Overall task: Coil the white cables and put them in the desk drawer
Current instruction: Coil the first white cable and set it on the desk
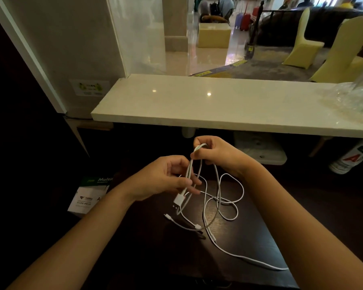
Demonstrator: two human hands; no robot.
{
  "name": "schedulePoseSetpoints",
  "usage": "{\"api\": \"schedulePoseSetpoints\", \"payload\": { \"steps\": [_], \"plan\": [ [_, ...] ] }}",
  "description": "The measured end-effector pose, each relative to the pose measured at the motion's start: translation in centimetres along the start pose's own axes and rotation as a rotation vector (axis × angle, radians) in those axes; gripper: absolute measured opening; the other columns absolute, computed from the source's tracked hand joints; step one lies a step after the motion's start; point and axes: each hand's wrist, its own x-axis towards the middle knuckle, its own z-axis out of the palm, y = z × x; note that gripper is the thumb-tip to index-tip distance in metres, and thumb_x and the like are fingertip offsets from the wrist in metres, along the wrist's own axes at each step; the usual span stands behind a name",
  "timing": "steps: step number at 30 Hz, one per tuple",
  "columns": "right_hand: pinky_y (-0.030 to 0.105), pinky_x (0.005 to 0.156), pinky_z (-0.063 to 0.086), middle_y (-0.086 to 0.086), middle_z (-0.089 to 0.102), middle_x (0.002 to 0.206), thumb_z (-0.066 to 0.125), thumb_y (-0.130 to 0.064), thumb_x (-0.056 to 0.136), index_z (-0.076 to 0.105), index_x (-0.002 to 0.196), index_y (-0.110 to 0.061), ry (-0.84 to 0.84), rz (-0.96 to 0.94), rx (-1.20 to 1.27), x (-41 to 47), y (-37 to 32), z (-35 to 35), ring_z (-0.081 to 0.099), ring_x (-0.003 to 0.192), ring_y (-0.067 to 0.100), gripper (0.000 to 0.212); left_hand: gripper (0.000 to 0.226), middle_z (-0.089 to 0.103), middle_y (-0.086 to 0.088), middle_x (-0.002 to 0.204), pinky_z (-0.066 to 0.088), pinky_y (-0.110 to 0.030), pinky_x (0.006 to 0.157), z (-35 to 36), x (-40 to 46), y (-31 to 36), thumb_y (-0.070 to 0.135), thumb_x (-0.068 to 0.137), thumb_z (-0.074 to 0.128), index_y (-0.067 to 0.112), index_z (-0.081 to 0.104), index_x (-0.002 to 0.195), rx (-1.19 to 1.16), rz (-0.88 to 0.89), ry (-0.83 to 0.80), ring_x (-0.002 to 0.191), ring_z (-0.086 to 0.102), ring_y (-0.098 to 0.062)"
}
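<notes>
Head view: my right hand grips white cable loop top, left hand pinches strands below; rest trails on desk.

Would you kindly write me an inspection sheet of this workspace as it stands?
Surface: dark wooden desk, partly covered by loose cable.
Job's things: white cables tangled, not yet coiled; no drawer seen.
Clutter: paper box beside the desk.
Grippers: left hand pinches strands near a USB plug; right hand grips a loop.
Cables: one end trails to the desk's right edge.
Surroundings: pale stone counter holding plastic wrap; covered chairs beyond.
</notes>
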Motion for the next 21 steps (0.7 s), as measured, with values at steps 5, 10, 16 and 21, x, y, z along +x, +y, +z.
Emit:
{"api": "schedulePoseSetpoints", "payload": {
  "steps": [5,10,16,21],
  "plan": [
    [0.020,0.053,0.027,-0.008,0.037,0.056,0.064,-0.023,0.071,0.044,0.057,-0.025,-0.024,0.026,-0.008,-0.1,0.5,-0.5,0.033,0.052,0.004,0.024,0.015,0.071,-0.003,0.092,0.059,-0.027,0.068,0.4,0.4,0.0,0.011,0.080,0.068,0.009,0.053,0.079,0.476,0.126,0.182,0.079,0.071,-0.010],
    [0.019,0.050,0.026,-0.009,0.035,0.054,0.062,-0.029,0.073,0.042,0.056,-0.025,0.059,0.011,0.012,0.0,0.0,-0.7,0.031,0.051,0.006,0.027,0.007,0.073,-0.005,0.079,0.055,-0.020,0.071,0.7,0.4,-0.2,0.005,0.086,0.058,0.002,0.052,0.086,0.305,0.207,0.242,0.079,0.071,-0.011],
    [0.025,0.053,0.024,-0.003,0.030,0.057,0.063,-0.025,0.076,0.037,0.056,-0.023,0.145,0.028,-0.038,-0.5,0.1,-1.5,0.027,0.053,0.008,0.033,0.031,0.054,-0.002,0.080,0.042,-0.037,0.088,-0.2,0.3,-0.2,0.030,0.094,0.037,0.039,0.057,0.116,0.067,0.063,0.088,0.085,0.054,-0.020],
    [0.019,0.052,0.027,-0.004,0.033,0.057,0.064,-0.025,0.072,0.041,0.055,-0.023,0.040,0.035,-0.066,-0.8,-0.2,-1.6,0.029,0.053,0.007,0.029,0.028,0.059,0.000,0.097,0.046,-0.027,0.089,-1.0,-0.1,0.6,0.030,0.095,0.042,0.040,0.062,0.112,0.285,0.029,0.001,0.095,0.057,-0.018]
  ]
}}
